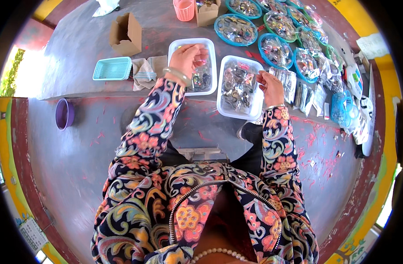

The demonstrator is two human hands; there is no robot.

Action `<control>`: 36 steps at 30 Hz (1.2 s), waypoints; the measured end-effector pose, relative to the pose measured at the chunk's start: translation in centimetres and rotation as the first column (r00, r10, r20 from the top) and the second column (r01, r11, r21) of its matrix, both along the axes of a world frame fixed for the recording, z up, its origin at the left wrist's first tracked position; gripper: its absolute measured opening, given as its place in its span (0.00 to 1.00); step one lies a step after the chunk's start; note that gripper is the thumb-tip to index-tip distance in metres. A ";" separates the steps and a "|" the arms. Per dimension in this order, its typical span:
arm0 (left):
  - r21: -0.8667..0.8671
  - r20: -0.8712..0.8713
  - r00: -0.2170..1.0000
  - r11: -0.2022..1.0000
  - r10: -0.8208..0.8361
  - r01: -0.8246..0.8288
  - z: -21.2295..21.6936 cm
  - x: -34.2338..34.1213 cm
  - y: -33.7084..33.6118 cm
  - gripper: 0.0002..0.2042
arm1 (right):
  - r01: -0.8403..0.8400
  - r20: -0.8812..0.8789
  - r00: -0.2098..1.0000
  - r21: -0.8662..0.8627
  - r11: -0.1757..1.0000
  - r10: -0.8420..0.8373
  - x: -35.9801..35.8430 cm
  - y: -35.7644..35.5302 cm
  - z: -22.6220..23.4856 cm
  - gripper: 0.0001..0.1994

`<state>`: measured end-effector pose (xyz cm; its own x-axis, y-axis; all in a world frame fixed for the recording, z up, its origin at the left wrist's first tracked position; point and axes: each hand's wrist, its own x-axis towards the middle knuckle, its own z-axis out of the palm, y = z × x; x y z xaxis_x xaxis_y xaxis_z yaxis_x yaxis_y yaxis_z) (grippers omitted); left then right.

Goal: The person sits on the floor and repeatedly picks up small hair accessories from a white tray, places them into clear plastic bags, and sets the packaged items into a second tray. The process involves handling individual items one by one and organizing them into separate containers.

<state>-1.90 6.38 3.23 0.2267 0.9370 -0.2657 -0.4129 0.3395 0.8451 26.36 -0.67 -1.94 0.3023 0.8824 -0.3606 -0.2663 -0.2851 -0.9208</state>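
Observation:
My left hand [189, 59] hangs over the left white tray [213, 66], its fingers bent and a little apart, with no object visible in them. Small dark and coloured pieces [201, 80] lie in that tray, partly covered by the hand. Beside it stands the right white tray [223, 66], holding many clear plastic packets [237, 88] with small dark and coloured pieces inside. At this tray's right rim is my right hand [272, 87], fingers curled and drawn together towards the thumb. Whatever they may pinch is too small to make out.
Several round blue and green baskets [235, 30] of packets fill the far right. A turquoise basket [112, 69], a folded cloth [144, 74] and a cardboard box [126, 35] are at left. A pink basket [184, 9] stands farther back, a purple tub [64, 114] lower left.

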 end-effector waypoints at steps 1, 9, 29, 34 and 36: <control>0.062 0.001 0.996 0.995 -0.084 0.083 1.8 -0.2 -1.5 0.10 | 0.010 0.015 1.000 0.009 1.000 -0.010 0.0 0.0 -0.3 0.11; 0.005 -0.330 0.941 0.996 -0.079 0.086 -2.0 -0.5 -7.0 0.10 | -0.032 0.261 0.962 -0.193 0.981 0.082 -0.6 2.9 -5.8 0.09; -0.244 -0.158 0.957 0.949 -0.242 0.200 -3.6 1.7 -5.4 0.10 | -0.113 0.926 0.078 -0.361 0.926 0.370 -0.7 9.1 -15.3 0.18; -0.243 -0.158 0.950 0.943 -0.270 0.228 -3.9 2.0 -5.3 0.10 | -0.043 0.949 0.074 -0.303 0.952 0.306 -0.7 8.8 -15.3 0.11; -0.240 -0.159 0.948 0.942 -0.275 0.233 -3.9 2.1 -5.4 0.10 | -0.018 0.960 0.054 -0.274 0.962 0.275 -0.5 8.9 -15.3 0.08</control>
<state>0.21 0.98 -0.63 0.3761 0.7701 -0.5153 -0.1301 0.5945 0.7935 25.87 8.21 -17.19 0.3601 0.9325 0.0278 0.9102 -0.3446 -0.2298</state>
